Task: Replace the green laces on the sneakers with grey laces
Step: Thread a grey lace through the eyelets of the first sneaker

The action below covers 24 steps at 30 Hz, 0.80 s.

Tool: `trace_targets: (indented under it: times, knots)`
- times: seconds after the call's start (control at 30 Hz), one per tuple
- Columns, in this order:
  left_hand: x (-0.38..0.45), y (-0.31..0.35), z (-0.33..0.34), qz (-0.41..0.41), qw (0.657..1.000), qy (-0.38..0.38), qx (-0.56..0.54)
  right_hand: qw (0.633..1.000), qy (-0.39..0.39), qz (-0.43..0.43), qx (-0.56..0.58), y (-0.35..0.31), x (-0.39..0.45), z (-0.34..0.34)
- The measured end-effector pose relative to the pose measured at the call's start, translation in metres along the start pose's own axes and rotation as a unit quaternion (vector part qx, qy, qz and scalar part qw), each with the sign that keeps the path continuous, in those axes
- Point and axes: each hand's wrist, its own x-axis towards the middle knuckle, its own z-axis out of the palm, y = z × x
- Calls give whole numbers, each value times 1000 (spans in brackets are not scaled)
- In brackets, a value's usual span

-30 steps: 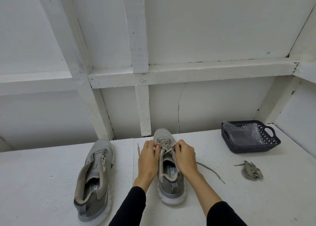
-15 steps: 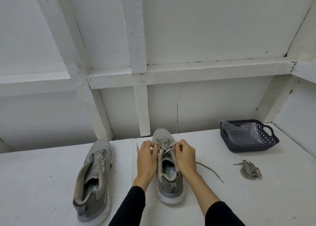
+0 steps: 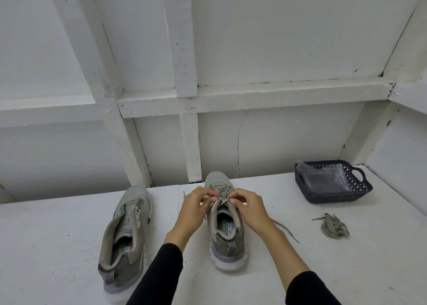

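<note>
Two grey sneakers stand on the white table, toes pointing away from me. The right sneaker (image 3: 227,233) carries a grey lace (image 3: 223,192) crossed over its upper eyelets. My left hand (image 3: 193,209) and my right hand (image 3: 250,209) meet over its tongue, each pinching the lace. One loose lace end (image 3: 286,231) trails right across the table, another tip (image 3: 184,194) shows left of my left hand. The left sneaker (image 3: 126,233) has no lace in its eyelets. A bundled lace (image 3: 335,226) lies to the right.
A dark blue plastic basket (image 3: 360,192) holding a clear plastic bag (image 3: 323,177) sits at the back right of the white table (image 3: 46,247). White wall panels and wooden beams rise directly behind the shoes.
Both hands have drawn closer together over the middle of the right sneaker's tongue. The shoes, basket and bundled lace have not moved.
</note>
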Motion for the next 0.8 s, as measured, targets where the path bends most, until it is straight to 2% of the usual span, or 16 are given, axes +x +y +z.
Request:
trace_targets:
  times: [0.17,0.33,0.5,0.7,0.8]
  knots:
    - [-3,6,2,3,995,-32,96,998,-1,-36,-53,-6,-2,7]
    - [-12,10,7,19,985,-4,169,996,55,-63,-31,-6,-16,16]
    - [-6,4,1,2,996,-2,85,998,22,-20,-47,-2,-5,11]
    - [-2,3,2,-18,994,-24,107,998,15,-19,-51,-5,-2,7]
    - [-8,2,6,-23,995,17,96,996,39,-40,-69,-7,-7,9]
